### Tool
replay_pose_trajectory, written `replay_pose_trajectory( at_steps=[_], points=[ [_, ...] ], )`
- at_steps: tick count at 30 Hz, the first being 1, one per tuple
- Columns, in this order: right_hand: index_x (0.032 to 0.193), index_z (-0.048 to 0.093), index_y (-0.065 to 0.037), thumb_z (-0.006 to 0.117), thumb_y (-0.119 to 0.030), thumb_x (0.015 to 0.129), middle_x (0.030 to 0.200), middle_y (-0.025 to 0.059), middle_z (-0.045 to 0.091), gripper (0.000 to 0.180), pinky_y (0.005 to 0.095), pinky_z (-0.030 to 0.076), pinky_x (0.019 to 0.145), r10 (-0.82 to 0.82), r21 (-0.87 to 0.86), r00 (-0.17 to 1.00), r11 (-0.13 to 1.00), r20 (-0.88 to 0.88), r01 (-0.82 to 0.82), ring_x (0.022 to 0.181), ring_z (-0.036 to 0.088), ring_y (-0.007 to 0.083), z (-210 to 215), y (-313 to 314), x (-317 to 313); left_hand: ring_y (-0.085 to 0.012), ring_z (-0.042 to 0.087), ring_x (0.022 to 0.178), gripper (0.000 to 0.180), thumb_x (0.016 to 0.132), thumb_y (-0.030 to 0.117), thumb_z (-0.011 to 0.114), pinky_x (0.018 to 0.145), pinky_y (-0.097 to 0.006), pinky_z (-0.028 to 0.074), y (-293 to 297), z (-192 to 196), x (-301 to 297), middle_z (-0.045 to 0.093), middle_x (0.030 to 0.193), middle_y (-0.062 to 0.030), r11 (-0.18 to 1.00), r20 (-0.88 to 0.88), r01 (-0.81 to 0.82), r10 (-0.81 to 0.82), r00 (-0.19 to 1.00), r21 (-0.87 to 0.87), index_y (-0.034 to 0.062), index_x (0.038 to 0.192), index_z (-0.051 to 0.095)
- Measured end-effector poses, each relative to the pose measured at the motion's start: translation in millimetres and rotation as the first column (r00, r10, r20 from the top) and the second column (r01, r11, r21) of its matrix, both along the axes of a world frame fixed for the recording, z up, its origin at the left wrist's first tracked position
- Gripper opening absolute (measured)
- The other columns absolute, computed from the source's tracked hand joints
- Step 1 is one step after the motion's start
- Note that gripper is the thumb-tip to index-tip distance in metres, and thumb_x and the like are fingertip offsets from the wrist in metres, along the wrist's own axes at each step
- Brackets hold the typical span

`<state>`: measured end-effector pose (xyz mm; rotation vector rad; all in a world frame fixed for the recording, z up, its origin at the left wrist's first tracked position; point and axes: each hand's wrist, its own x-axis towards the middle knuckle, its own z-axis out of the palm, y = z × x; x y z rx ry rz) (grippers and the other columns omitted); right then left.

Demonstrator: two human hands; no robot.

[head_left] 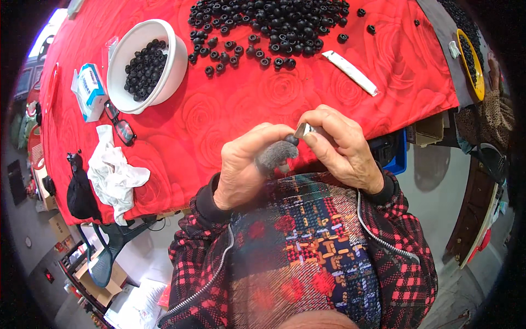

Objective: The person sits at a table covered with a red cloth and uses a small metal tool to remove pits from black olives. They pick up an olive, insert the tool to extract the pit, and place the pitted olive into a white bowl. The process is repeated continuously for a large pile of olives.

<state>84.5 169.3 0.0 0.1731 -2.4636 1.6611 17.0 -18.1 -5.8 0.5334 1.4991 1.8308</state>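
Note:
My left hand [244, 159] is closed, pinching a small round black plastic piece [292, 140] between thumb and fingers. Grey, fuzzy-looking material [276, 156] covers fingers of that hand. In my right hand [342, 143] is a small shiny metal blade [303, 130], gripped between thumb and forefinger, its edge at or against the black piece. Whether the two touch I cannot tell. Both hands are just over the near edge of the red rose-patterned tablecloth [219, 118]. Beyond them lies a large heap of similar black pieces [274, 24], many with a hollow showing.
A white bowl [178, 71] holding more black pieces stands at the left. Near it are a blue-and-white box [90, 90], eyeglasses [121, 125], a white cloth [112, 170] and a black mask-like item [79, 189]. A slim white packet [350, 73] lies right; farther right is a yellow tray [478, 82].

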Motion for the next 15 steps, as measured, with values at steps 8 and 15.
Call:
replay_pose_trajectory(
  at_steps=[8, 15],
  points=[
    [0.097, 0.056, 0.002, 0.057, -0.007, 0.087, 0.078, 0.0104, 0.052, 0.014, 0.0317, 0.04, 0.061, 0.013, 0.004, 1.0, 1.0, 0.003, -0.013, 0.068, 0.05, 0.0218, -2.1, 2.7, -0.7, -0.0091, 0.058, 0.076, 0.031, 0.084, -0.012, 0.052, 0.062, -0.022, 0.049, 0.1, -3.9, 0.6, 0.059, 0.091, -0.0033, 1.0, 0.025, 0.015, -0.015, 1.0, 0.005, 0.0008, 0.111, 0.062],
    [0.093, 0.057, 0.001, 0.06, -0.008, 0.083, 0.079, 0.0147, 0.055, 0.014, 0.0386, 0.045, 0.064, 0.044, 0.037, 0.999, 0.998, -0.014, -0.044, 0.073, 0.057, 0.0315, -1.7, 7.2, -2.6, -0.0091, 0.058, 0.076, 0.03, 0.085, -0.01, 0.051, 0.062, -0.022, 0.049, 0.7, -2.3, 0.0, 0.06, 0.091, -0.0033, 0.999, 0.019, 0.034, -0.034, 0.999, -0.016, 0.0009, 0.111, 0.062]
  ],
)
